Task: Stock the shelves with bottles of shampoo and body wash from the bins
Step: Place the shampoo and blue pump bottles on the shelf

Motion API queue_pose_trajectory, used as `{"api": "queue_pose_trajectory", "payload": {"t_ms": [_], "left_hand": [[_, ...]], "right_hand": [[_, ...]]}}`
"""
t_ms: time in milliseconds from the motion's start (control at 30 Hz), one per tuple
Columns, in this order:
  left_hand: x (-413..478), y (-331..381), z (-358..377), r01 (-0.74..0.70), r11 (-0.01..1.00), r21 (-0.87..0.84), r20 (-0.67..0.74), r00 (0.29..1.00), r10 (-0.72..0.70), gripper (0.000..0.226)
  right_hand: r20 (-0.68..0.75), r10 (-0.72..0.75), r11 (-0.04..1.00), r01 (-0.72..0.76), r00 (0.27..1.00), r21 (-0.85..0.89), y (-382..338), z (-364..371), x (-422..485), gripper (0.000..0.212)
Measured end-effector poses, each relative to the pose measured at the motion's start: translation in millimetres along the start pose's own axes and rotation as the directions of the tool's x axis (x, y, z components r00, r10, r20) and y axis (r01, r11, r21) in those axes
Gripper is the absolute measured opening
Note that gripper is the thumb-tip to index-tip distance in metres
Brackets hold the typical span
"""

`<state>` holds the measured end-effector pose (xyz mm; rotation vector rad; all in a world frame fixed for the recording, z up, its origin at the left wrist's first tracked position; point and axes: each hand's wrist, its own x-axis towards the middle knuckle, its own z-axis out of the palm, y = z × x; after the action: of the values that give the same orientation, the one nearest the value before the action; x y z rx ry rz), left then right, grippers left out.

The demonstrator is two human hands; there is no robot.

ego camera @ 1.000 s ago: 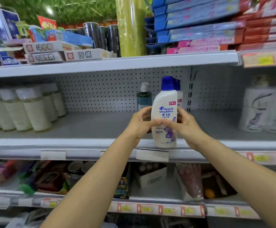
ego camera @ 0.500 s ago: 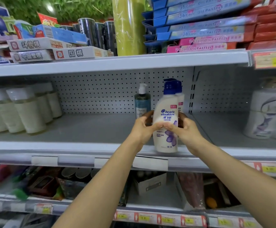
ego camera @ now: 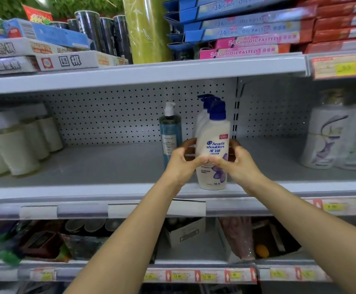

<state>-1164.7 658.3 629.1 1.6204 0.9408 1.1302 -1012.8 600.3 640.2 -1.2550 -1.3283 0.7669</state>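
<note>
Hands first: my left hand [ego camera: 181, 164] and my right hand [ego camera: 239, 164] both grip the white plastic shampoo bottle with the dark blue flip cap [ego camera: 212, 143], one on each side at about mid-height. Each hand's fingers curl round towards the bottle's back, and the two thumbs press on the front label, their tips almost meeting just under the printed brand name. The bottle is upright, label towards me, and its base seems to sit on the grey metal middle shelf [ego camera: 88, 172], right at the front lip; I cannot tell for sure that it bears its full weight there. Directly behind it stand more white bottles with the same blue caps [ego camera: 202, 115], in a row running back towards the perforated grey back panel [ego camera: 109, 115]. Just to their left stands a tall blue-green pump bottle with a white dispenser head [ego camera: 170, 132], partly hidden by my left hand. Well apart at the shelf's left end stands a blurred group of pale cylindrical bottles [ego camera: 14, 149], and at the right end several white bottles with a purple swirl print [ego camera: 325, 136]. On the shelf above lie stacked blue and pink oil pastel boxes [ego camera: 247, 41], a yellow-green wrapped roll [ego camera: 147, 28] and flat white board-game boxes [ego camera: 67, 60].
</note>
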Motion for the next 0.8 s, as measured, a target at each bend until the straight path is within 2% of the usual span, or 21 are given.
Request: {"api": "queue_pose_trajectory", "payload": {"t_ms": [167,267,367,467,533,667,800], "left_hand": [[-5,4,3,0.04,0.999,-0.03,-0.019,0.999,-0.041,0.052],[-16,6,3,0.088,0.992,-0.094,-0.075,0.993,-0.095,0.048],[-35,4,-1,0.108,0.975,-0.194,-0.179,0.973,-0.144,0.04],[-57,-1,-11,0.106,0.947,-0.304,-0.268,0.944,-0.192,0.033],[-75,-6,-18,0.113,0.926,-0.362,-0.31,0.922,-0.233,0.026],[-114,-22,-32,0.138,0.882,-0.45,-0.339,0.888,-0.312,0.021],[-151,-51,-53,0.203,0.846,-0.494,-0.382,0.823,-0.42,0.019]], "right_hand": [[-0.023,0.018,1.0,-0.018,1.0,-0.009,0,4,-1,0.043],[-0.074,-0.001,1.0,-0.001,0.997,-0.026,7,6,-2,0.049],[-0.238,-0.129,0.99,0.11,0.963,-0.091,16,9,-7,0.051],[-0.352,-0.281,0.958,0.238,0.893,-0.161,17,14,-16,0.04],[-0.315,-0.345,0.938,0.312,0.884,-0.151,14,24,-27,0.031],[-0.13,-0.465,0.88,0.441,0.876,-0.177,18,60,-53,0.022],[0.058,-0.456,0.87,0.458,0.888,-0.183,39,103,-71,0.019]]}}
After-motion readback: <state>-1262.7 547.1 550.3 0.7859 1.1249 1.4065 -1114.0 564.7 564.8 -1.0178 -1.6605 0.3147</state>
